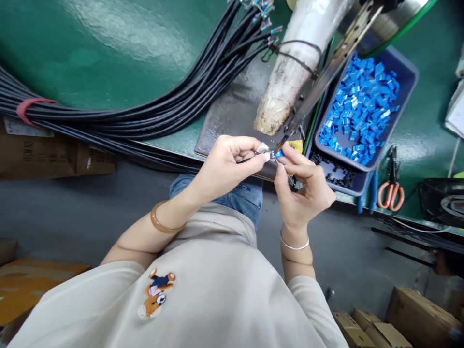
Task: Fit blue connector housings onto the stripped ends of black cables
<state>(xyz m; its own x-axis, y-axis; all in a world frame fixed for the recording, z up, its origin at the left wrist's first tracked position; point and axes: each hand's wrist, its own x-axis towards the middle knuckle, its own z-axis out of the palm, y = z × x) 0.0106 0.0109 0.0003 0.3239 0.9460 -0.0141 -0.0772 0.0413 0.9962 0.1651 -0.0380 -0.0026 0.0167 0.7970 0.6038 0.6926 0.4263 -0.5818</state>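
My left hand pinches the end of a black cable close to its stripped wires. A pale wrap, perhaps tape, covers a fingertip there. Opposite it, my right hand has its fingers closed around a small blue connector, which meets the wire ends between both hands. A thin wire or pin hangs by the right fingertips, too small to name. Just above the hands are a dark metal arm and a white wrapped post. Beside the right fingers lies a yellow piece, partly hidden.
A bundle of black cables with a red tie crosses the green table. At right stand a bin of blue connectors and a lower tray of black parts. Orange-handled cutters and blue-handled pliers lie near the edge.
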